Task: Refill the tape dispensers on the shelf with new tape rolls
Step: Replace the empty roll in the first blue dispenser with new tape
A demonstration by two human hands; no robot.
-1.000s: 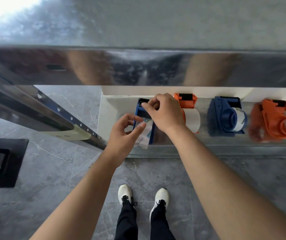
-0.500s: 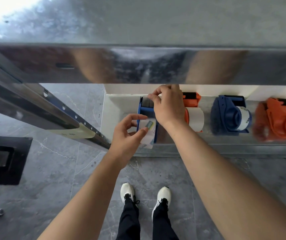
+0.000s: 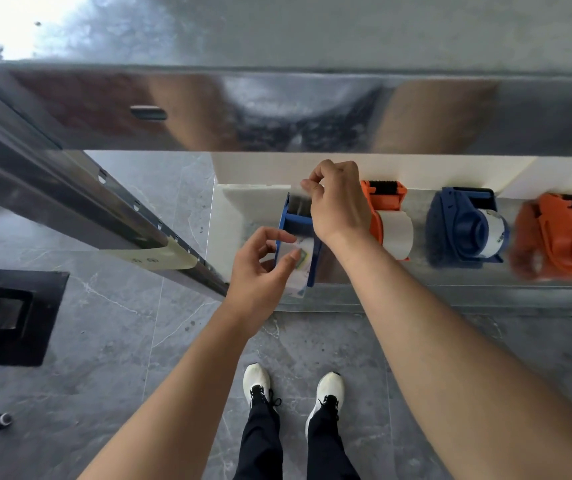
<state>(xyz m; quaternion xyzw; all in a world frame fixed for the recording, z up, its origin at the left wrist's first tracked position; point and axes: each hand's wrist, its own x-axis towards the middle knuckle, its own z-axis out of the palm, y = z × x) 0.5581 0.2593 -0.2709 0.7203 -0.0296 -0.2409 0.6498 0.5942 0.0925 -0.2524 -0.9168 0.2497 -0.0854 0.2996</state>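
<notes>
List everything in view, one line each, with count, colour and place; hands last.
Shelves: 2, shiny metal, upper over lower.
Blue tape dispensers: 2, blue, lower shelf, first and third from left.
Orange tape dispensers: 2, orange, same shelf, second and fourth.
Tape rolls: 3 clear to see, whitish, in the first, second and third dispensers; fourth blurred.
Base plate: 1, black, floor at left.
Floor: 1, grey tiles.
Shoes: 2, white, on the floor below.
Left hand: 1, grips the first dispenser's near end.
Right hand: 1, pinches tape at its far end.
</notes>
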